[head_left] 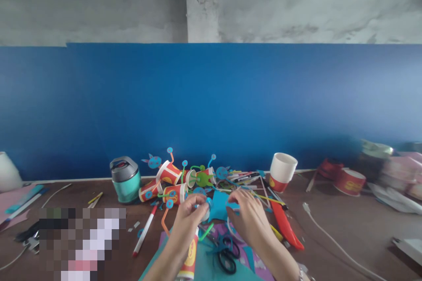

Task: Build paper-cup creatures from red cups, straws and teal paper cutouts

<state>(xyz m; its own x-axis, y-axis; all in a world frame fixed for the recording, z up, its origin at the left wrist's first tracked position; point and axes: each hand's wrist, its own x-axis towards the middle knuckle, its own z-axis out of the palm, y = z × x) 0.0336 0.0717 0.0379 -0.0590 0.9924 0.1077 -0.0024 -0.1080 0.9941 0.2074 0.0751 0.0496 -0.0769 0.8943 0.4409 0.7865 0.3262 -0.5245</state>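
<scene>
My left hand (193,210) is closed in a pinch on a small round blue-and-white piece (207,207), its exact kind unclear. To its right, my right hand (247,215) has curled fingers around a bit of blue paper (233,205). Between the hands lies a blue paper sheet (219,204). A red-and-yellow paper cup (189,260) with bent straws, partly hidden by my left forearm, is below. Black-handled scissors (227,260) rest on teal paper (204,268) between my forearms.
Several decorated paper cups (175,194) lie behind my hands. A teal jar (126,186) stands left, stacked white cups (282,171) right. A red knife-shaped object (286,226), a red-and-white marker (145,230) and a white cable (329,237) flank the work. A blue partition (211,105) rises behind.
</scene>
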